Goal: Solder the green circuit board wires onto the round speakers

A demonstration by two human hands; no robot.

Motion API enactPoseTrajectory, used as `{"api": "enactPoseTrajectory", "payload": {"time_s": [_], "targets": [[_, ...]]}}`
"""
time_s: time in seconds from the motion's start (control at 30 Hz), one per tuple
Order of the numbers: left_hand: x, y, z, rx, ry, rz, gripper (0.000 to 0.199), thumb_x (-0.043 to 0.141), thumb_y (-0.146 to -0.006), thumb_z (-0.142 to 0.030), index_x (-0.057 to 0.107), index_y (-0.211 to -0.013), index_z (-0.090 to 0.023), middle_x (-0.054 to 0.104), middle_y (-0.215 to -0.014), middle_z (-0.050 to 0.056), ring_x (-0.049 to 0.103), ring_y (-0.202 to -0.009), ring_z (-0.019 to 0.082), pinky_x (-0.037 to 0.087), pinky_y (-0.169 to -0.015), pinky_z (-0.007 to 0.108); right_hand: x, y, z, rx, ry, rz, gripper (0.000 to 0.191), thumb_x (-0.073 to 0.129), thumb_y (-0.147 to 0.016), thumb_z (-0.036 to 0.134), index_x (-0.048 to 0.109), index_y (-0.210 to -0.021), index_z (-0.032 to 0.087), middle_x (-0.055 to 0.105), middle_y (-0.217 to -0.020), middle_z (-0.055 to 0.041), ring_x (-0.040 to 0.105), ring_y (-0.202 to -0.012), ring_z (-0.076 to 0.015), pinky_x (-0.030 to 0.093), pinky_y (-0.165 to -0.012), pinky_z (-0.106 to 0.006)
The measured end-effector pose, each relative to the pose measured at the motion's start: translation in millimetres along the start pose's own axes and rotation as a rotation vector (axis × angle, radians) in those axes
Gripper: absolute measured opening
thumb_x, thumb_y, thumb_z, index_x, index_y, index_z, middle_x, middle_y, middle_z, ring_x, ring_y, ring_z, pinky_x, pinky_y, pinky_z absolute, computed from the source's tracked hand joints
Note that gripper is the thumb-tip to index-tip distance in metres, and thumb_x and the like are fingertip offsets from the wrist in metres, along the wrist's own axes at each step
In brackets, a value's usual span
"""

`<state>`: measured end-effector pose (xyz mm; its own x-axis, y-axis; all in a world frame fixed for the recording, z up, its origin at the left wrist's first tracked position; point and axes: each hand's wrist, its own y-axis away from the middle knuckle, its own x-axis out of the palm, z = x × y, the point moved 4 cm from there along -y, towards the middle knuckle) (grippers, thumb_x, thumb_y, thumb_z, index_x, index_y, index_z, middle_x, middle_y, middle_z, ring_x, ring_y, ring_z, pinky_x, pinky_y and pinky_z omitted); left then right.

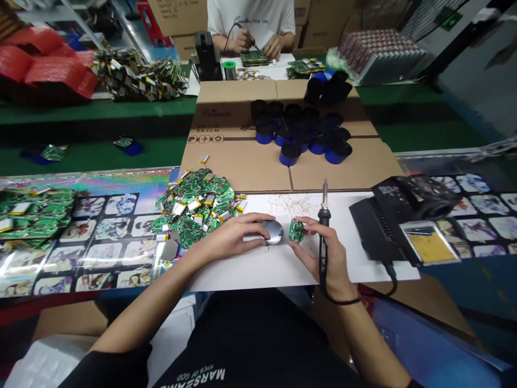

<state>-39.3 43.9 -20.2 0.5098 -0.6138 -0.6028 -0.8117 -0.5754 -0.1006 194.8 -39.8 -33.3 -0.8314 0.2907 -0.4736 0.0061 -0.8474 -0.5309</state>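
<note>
My left hand (242, 234) closes its fingers round a shallow, round silver metal part (273, 232) on the white work surface. In my right hand (329, 253) a small green circuit board (296, 230) is pinched between thumb and fingertips. The same hand also holds a soldering iron (323, 215), lying across the fingers with its metal tip pointing up and away from me. A small gap separates the board from the silver part. Left of my left hand lies a heap of green circuit boards (188, 207) with small silver battery cells among them.
Wire clippings (293, 205) lie just beyond my hands. Blue-and-black cylinders (290, 154) stand on a cardboard sheet (242, 172) ahead. A black soldering station (377, 229) sits to the right. More boards (38, 213) are stacked left. Across the bench, a person (252, 21) works on boards.
</note>
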Motion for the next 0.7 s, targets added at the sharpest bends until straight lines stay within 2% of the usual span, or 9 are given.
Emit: {"api": "enactPoseTrajectory", "payload": {"time_s": [0.1, 0.2, 0.27, 0.33, 0.4, 0.47, 0.57, 0.7], "targets": [[8.4, -2, 1, 0.001, 0.064, -0.105, 0.007, 0.074, -0.101, -0.025, 0.08, -0.104, -0.023, 0.068, -0.146, 0.009, 0.067, -0.133, 0.023, 0.051, -0.117, 0.039, 6, 7, 0, -0.002, 0.002, 0.061, 0.054, 0.084, -0.091, 0.018, 0.055, -0.136, 0.028, 0.074, -0.137, -0.0134, 0.075, -0.125, -0.0281, 0.064, -0.104, -0.049], [10.5, -5, -1, -0.054, 0.162, -0.168, 0.008, 0.075, -0.1, -0.026, 0.079, -0.097, -0.02, 0.069, -0.136, 0.01, 0.068, -0.125, 0.022, 0.054, -0.105, 0.036, 12, 11, 4, -0.003, 0.03, 0.085, 0.055, 0.083, -0.092, 0.019, 0.054, -0.137, 0.029, 0.075, -0.135, -0.0123, 0.076, -0.121, -0.0279, 0.065, -0.099, -0.047], [10.6, -6, 1, -0.145, 0.283, -0.214, 0.012, 0.075, -0.098, -0.03, 0.077, -0.094, -0.018, 0.072, -0.121, 0.01, 0.069, -0.104, 0.018, 0.055, -0.087, 0.03, 14, 12, 8, -0.002, 0.037, 0.079, 0.054, 0.083, -0.092, 0.019, 0.055, -0.137, 0.029, 0.076, -0.132, -0.0111, 0.077, -0.117, -0.0273, 0.065, -0.097, -0.046], [13.0, -7, 6, -0.266, 0.479, -0.246, 0.019, 0.077, -0.095, -0.035, 0.072, -0.093, -0.016, 0.072, -0.1, 0.006, 0.064, -0.081, 0.013, 0.05, -0.071, 0.025, 17, 13, 13, -0.008, 0.039, 0.078, 0.054, 0.083, -0.092, 0.019, 0.055, -0.137, 0.029, 0.077, -0.13, -0.0103, 0.077, -0.114, -0.0267, 0.065, -0.096, -0.045], [18.1, -7, 9, -0.361, 0.688, -0.238, 0.028, 0.08, -0.092, -0.04, 0.066, -0.093, -0.016, 0.067, -0.081, 0.001, 0.058, -0.067, 0.01, 0.045, -0.063, 0.022, 22, 13, 21, -0.047, 0.054, 0.095, 0.052, 0.083, -0.092, 0.02, 0.056, -0.136, 0.029, 0.078, -0.126, -0.0098, 0.076, -0.111, -0.0269, 0.064, -0.093, -0.045], [22.9, -6, 11, -0.409, 0.827, -0.205, 0.034, 0.081, -0.091, -0.044, 0.061, -0.094, -0.016, 0.063, -0.071, -0.002, 0.055, -0.061, 0.009, 0.042, -0.058, 0.02, 26, 12, 28, -0.101, 0.094, 0.11, 0.05, 0.084, -0.092, 0.022, 0.057, -0.134, 0.028, 0.08, -0.122, -0.0093, 0.075, -0.104, -0.0274, 0.063, -0.089, -0.046], [26.7, -5, 11, -0.433, 0.902, -0.172, 0.041, 0.085, -0.088, -0.048, 0.059, -0.092, -0.016, 0.062, -0.067, -0.003, 0.054, -0.056, 0.008, 0.041, -0.054, 0.019, 30, 10, 30, -0.135, 0.164, 0.098, 0.047, 0.085, -0.092, 0.025, 0.06, -0.131, 0.028, 0.082, -0.117, -0.0085, 0.07, -0.097, -0.0277, 0.06, -0.087, -0.047], [30.0, -5, 11, -0.425, 0.912, -0.176, 0.046, 0.086, -0.086, -0.053, 0.058, -0.091, -0.017, 0.065, -0.067, -0.002, 0.055, -0.053, 0.008, 0.044, -0.053, 0.02, 32, 2, 20, -0.145, 0.195, 0.098, 0.047, 0.085, -0.092, 0.026, 0.062, -0.133, 0.03, 0.082, -0.119, -0.0072, 0.069, -0.102, -0.0288, 0.059, -0.091, -0.047]]}}
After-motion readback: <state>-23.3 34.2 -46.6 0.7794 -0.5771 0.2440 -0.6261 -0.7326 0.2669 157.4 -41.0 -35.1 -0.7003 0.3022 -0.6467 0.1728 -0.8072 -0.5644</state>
